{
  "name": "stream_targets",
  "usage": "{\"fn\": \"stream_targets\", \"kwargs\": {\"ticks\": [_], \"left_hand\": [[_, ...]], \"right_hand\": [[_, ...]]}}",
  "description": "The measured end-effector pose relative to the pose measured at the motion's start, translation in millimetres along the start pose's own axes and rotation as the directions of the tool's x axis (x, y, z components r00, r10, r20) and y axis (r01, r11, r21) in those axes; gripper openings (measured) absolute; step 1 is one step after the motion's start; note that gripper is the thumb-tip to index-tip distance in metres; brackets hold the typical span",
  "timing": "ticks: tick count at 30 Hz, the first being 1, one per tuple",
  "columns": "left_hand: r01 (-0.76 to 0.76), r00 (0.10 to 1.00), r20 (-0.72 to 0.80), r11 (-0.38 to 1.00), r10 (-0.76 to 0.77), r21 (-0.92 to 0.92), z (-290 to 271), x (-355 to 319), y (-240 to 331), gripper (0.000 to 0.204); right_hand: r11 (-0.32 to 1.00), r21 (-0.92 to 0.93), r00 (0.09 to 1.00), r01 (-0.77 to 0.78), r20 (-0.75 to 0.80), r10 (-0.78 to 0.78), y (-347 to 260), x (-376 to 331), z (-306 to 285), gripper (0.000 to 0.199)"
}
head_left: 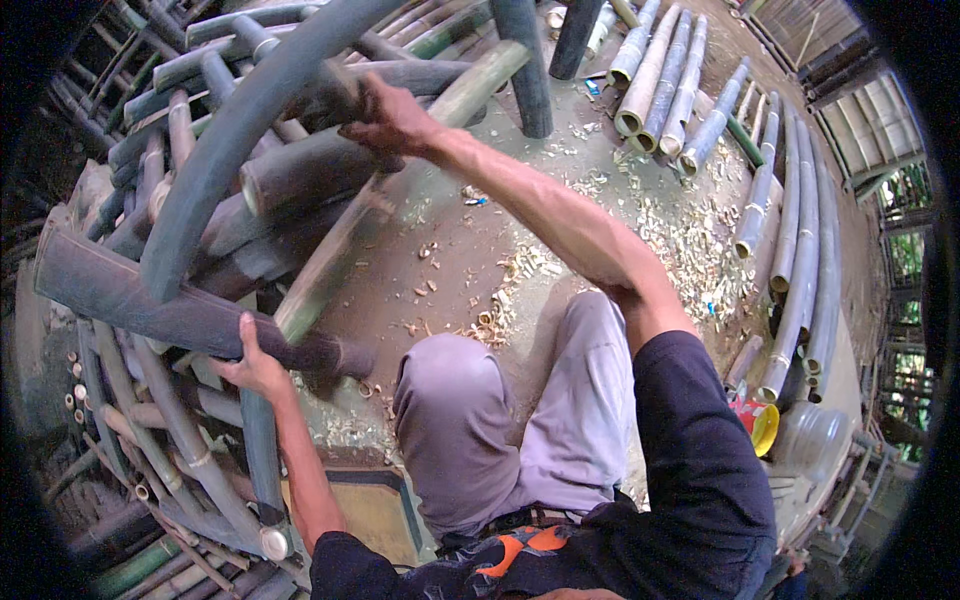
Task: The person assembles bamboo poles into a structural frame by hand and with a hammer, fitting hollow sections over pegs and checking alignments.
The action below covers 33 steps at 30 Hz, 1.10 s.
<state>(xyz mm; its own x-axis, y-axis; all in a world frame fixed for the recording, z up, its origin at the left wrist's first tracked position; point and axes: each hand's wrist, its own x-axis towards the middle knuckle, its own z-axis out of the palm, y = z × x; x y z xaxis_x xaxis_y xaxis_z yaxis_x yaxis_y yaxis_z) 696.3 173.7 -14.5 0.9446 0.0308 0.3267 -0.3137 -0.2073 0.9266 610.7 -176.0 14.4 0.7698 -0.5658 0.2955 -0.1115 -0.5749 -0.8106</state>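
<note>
My left hand (255, 368) grips a thick dark bamboo pole (215, 325) near its lower right end, thumb over the top and the other fingers passing underneath. That pole slants across the left side, by a pale greenish bamboo post (325, 265) that leans beneath it. Farther up, my right hand (390, 122) is closed, its arm stretched across to the left. Whatever it holds is smeared by motion and dark behind it, so I cannot name it. A long dark curved pole (235, 130) rises between my two hands, partly hiding the stack behind.
A pile of bamboo lengths (185, 75) fills the upper left, with more poles (195, 455) below. Pale shavings (520, 270) litter the floor. Rows of bamboo (800, 230) lie at the right, near a yellow-and-red container (763, 430) and a clear plastic jug (812, 440).
</note>
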Motion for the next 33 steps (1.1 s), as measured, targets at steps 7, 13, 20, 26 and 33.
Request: {"fn": "stream_targets", "kwargs": {"ticks": [7, 13, 20, 26, 33], "left_hand": [[0.005, 0.991, -0.132, 0.994, 0.01, 0.112, 15.8, 28.4, -28.0, 0.078], [-0.01, 0.953, -0.239, 0.807, 0.186, 0.591, 28.8, 13.5, -15.7, 0.086], [-0.546, 0.72, 0.559, 0.833, 0.412, 0.09, 121.6, -70.7, 47.3, 0.031], [-0.601, 0.306, 0.923, 0.8, 0.233, -0.003, 257.9, -165.7, -76.5, 0.061], [-0.785, 0.444, 0.892, 0.516, 0.083, 0.342, 292.1, -204.5, -115.0, 0.075]], "right_hand": [[0.999, -0.038, 0.98, 0.026, -0.196, -0.033, 54.1, -100.3, -59.0, 0.054], [0.909, -0.049, 0.842, -0.414, -0.4, 0.362, 139.2, -190.8, -181.3, 0.045], [0.866, -0.119, 0.789, -0.486, -0.486, 0.376, 167.5, -221.5, -249.0, 0.044], [0.917, -0.28, 0.918, -0.285, -0.355, 0.177, 153.2, -139.2, -272.7, 0.039], [0.795, -0.544, 0.939, -0.268, -0.331, 0.091, 195.4, -71.5, -347.0, 0.043]]}}
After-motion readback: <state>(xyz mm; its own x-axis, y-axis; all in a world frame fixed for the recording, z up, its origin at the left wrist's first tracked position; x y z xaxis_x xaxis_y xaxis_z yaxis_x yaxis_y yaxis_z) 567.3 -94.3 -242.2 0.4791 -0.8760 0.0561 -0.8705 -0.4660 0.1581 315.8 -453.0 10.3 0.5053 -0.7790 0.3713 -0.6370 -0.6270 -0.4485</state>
